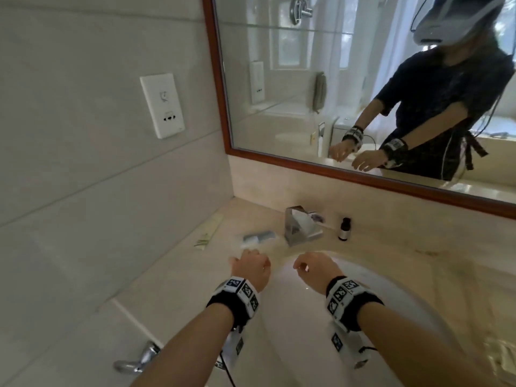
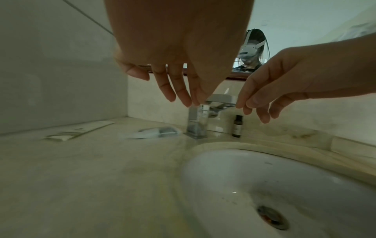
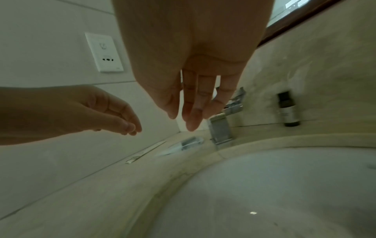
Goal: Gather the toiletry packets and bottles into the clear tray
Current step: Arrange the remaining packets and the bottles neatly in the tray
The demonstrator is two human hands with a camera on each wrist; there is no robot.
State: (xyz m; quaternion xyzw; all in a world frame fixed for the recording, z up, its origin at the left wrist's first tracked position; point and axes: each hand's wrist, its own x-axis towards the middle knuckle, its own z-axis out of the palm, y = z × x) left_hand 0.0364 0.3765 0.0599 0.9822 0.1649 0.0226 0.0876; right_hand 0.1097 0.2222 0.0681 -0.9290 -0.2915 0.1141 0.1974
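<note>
Both hands hover side by side over the near left rim of the basin, fingers relaxed, nothing in them. My left hand hangs just short of a blue-and-white packet lying flat left of the tap. A long white packet with green print lies along the wall. My right hand is in front of the tap. A small dark bottle stands upright right of the tap. No clear tray shows in any view.
A square chrome tap stands at the back of the white basin, with something purple behind it. The beige stone counter meets a tiled wall with a socket plate. A framed mirror hangs above.
</note>
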